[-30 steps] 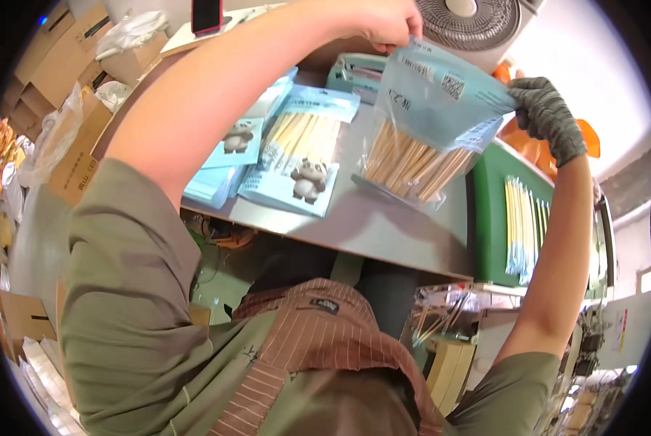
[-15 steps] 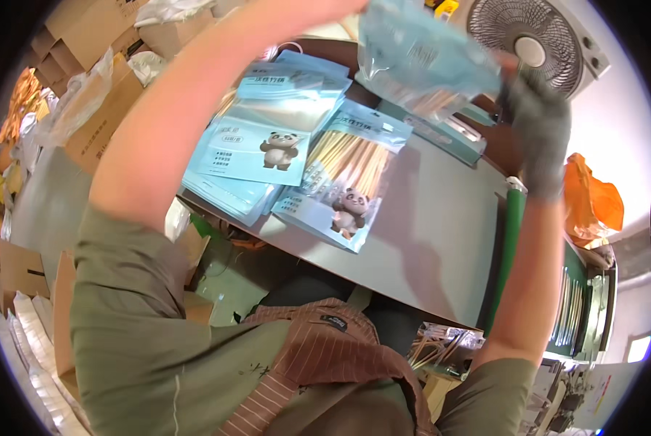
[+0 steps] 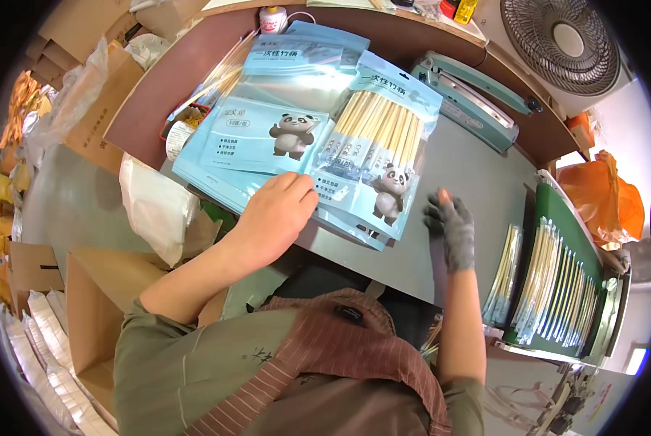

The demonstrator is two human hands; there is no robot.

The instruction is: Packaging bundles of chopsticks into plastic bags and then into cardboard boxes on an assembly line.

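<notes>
A clear-windowed blue pouch of chopsticks [image 3: 376,138] lies on the table, and the lower corner of another pouch shows beneath it. My bare left hand [image 3: 278,218] is closed at its lower left edge, fingers bent together and thumb hidden. Left of this, partly under the same hand, is a stack of flat blue pouches [image 3: 267,142] printed with a panda. My right hand [image 3: 452,229], in a grey glove with a bare fingertip showing, hovers right of the filled pouch. Its fingers are apart and hold nothing.
A teal bag sealer [image 3: 471,102] stands behind the pouches. Wrapped chopsticks [image 3: 558,283] lie in rows on the green conveyor belt [image 3: 547,207] at right. A fan [image 3: 561,40] is at back right, and an open cardboard box [image 3: 96,283] at lower left.
The filled pouch held up at the back now lies on the other filled pouch. Both hands have come down toward me; the right has let go. My view has shifted.
</notes>
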